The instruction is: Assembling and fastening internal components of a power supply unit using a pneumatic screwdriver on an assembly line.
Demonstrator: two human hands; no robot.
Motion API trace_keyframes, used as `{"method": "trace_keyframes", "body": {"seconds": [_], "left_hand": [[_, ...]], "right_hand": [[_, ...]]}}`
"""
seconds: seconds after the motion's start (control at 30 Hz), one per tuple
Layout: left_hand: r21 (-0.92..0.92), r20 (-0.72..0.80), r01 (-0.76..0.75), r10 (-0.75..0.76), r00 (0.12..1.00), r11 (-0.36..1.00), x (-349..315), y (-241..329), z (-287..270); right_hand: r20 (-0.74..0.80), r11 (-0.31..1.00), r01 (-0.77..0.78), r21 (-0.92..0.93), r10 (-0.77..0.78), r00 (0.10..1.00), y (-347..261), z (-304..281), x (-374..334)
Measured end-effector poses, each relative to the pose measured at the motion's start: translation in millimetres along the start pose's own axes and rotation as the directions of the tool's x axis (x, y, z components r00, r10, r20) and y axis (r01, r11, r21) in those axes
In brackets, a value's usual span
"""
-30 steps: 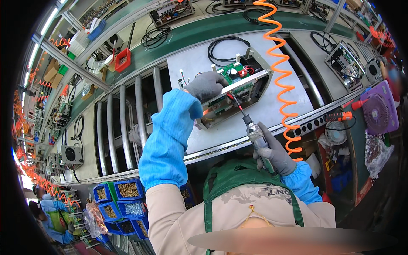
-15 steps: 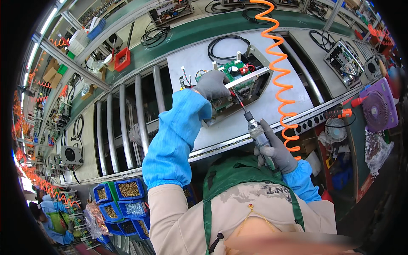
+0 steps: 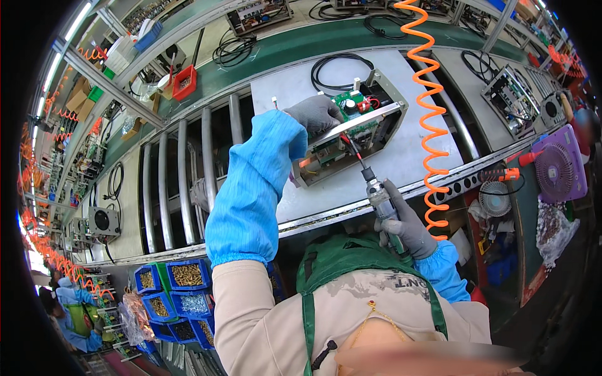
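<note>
My right hand (image 3: 407, 229), in a grey glove, is wrapped round a power screwdriver (image 3: 381, 199). Its long bit (image 3: 355, 149) points up and left into the near side of an open metal chassis (image 3: 381, 113). Whether the tip meets a screw cannot be seen. Inside the chassis sits a green circuit board (image 3: 348, 99) with components and red wires. My gloved left hand (image 3: 313, 114) lies over the left part of the chassis, just behind its pale top rail. The fingers curl downward, and what they grip is hidden.
The chassis rests on a white board (image 3: 276, 88) over a roller conveyor (image 3: 183, 182). An orange coiled hose (image 3: 433, 135) hangs just right of it. Blue bins (image 3: 188, 276) of screws stand at lower left. A purple fan (image 3: 557, 164) is at right, and a black cable (image 3: 326, 62) lies behind the chassis.
My left hand has drawn back from the bit's tip to behind the top rail, uncovering more of the chassis's near side. The screwdriver stays almost in place in my right hand.
</note>
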State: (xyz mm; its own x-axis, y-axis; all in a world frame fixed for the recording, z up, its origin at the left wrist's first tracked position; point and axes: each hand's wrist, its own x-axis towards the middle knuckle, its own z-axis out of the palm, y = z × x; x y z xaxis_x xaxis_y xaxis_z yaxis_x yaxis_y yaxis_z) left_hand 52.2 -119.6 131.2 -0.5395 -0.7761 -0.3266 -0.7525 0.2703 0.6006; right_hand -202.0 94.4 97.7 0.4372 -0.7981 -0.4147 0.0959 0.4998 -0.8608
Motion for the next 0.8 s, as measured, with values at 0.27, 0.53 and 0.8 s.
{"method": "trace_keyframes", "body": {"seconds": [0.27,0.53,0.8], "left_hand": [[0.137,-0.096,0.016,-0.003,0.995,0.990,-4.1,0.9,10.3],[0.043,-0.285,-0.032,0.043,0.958,0.999,-27.7,9.9,39.1],[0.078,-0.343,0.067,-0.037,0.939,0.995,-25.6,15.9,43.2]], "right_hand": [[0.007,0.999,0.013,0.037,-0.014,1.000,1.6,1.2,-0.1],[-0.012,0.998,0.012,0.054,-0.011,1.000,2.4,5.1,0.4],[-0.056,1.000,0.023,0.017,-0.022,0.998,2.6,15.1,0.7]]}}
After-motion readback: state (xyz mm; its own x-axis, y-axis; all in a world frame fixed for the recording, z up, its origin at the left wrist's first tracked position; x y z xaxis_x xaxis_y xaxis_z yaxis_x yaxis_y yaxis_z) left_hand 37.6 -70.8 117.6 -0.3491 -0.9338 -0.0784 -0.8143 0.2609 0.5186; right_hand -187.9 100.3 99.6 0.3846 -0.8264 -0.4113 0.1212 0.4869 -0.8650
